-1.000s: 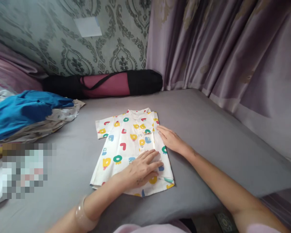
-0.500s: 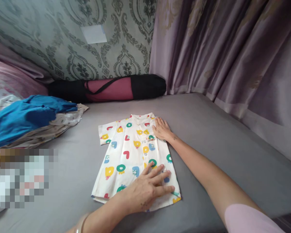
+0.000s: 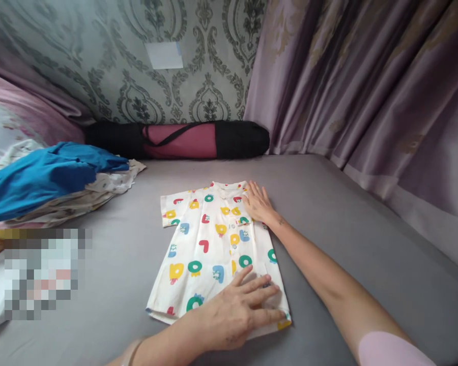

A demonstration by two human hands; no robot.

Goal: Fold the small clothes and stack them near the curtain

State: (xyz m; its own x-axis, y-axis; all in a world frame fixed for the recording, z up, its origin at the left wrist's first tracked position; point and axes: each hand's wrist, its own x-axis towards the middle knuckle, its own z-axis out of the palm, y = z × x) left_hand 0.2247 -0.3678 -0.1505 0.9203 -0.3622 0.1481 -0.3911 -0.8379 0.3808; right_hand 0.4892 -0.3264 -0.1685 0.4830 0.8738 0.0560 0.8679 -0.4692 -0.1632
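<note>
A small white short-sleeved shirt (image 3: 204,246) printed with colourful letters lies front up on the grey bed sheet, its collar pointing away from me. My left hand (image 3: 238,310) rests on the lower part near the hem, fingers spread and palm down. Up at the shoulder by the collar, my right hand (image 3: 257,203) lies flat with fingers stretched out. It covers the sleeve on that side, which I cannot see; the other sleeve is spread out to the left.
A heap of clothes with a blue garment (image 3: 57,168) on top sits at the left. Below it is a blurred-out patch (image 3: 49,274). Along the wall lies a long black and maroon bag (image 3: 183,141). Purple curtains (image 3: 328,76) hang at the right.
My left hand has slid slightly towards the hem. My right hand has shifted a little up along the shoulder. The whole view has moved slightly, and the shirt still lies flat.
</note>
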